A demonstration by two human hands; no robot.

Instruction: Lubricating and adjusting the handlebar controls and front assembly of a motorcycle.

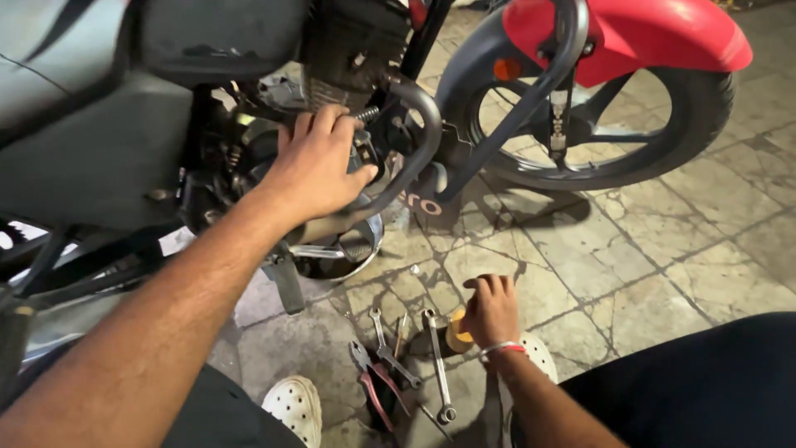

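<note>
My left hand (319, 162) reaches up to the side of a motorcycle's engine (348, 50), its fingers curled over a part low on the engine, just behind the black curved guard bar (424, 124). What the fingers grip is hidden under the hand. Down on the stone floor, my right hand (491, 311), with a red and white band at the wrist, closes on a small yellow-orange container (455, 334). To its left lie a long spanner (437, 357), a shorter spanner (385, 344) and red-handled pliers (373, 386).
A round metal bowl (365, 249) sits under the engine. The front wheel (696, 108) with its red mudguard (647, 33) stands at the upper right. My white perforated shoes (294, 406) (539, 353) flank the tools. The floor is cracked stone tile (663, 249).
</note>
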